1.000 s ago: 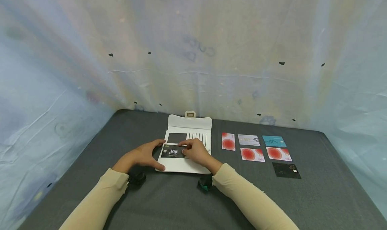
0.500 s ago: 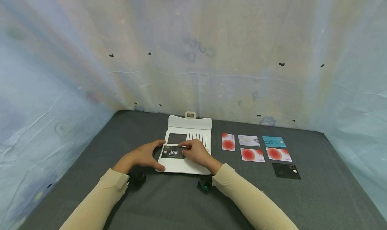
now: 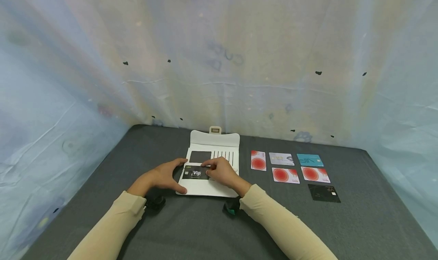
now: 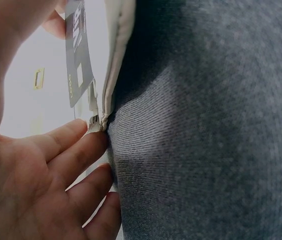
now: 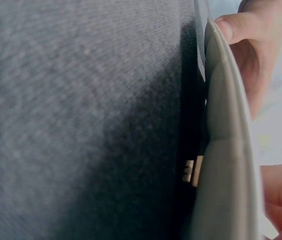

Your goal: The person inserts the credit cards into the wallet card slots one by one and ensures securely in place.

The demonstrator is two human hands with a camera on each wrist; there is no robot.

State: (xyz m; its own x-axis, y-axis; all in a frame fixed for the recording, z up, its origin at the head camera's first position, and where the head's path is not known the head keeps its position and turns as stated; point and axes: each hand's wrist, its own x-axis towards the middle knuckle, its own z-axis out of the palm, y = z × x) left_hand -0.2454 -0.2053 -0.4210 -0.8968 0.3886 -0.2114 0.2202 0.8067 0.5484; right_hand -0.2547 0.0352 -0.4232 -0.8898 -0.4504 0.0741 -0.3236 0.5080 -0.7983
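Note:
A white wallet [image 3: 205, 188] lies unfolded on the dark cloth, its flap and clasp toward the back. My left hand [image 3: 162, 176] is spread at its left side, thumb on the near left corner and fingertips touching the left edge. In the left wrist view its fingers [image 4: 81, 155] look nearly straight against that edge. Between thumb and fingers, my right hand [image 3: 222, 172] pinches the right end of a black Vip card [image 3: 193, 173], which lies over the wallet's middle. Whether the card's edge is inside a slot, I cannot tell. Right fingertips are partly hidden.
Right of the wallet lie several cards: red-and-white ones [image 3: 258, 161], a silver one [image 3: 281, 158], a blue one [image 3: 310, 160] and a black one [image 3: 324, 193]. The wallet has a dark window [image 3: 200, 156] and card slots [image 3: 224, 156]. A pale curtain [image 3: 219, 62] hangs behind the table.
The black Vip card has shifted very slightly, to the right within the wallet. Both hands stay almost where they were.

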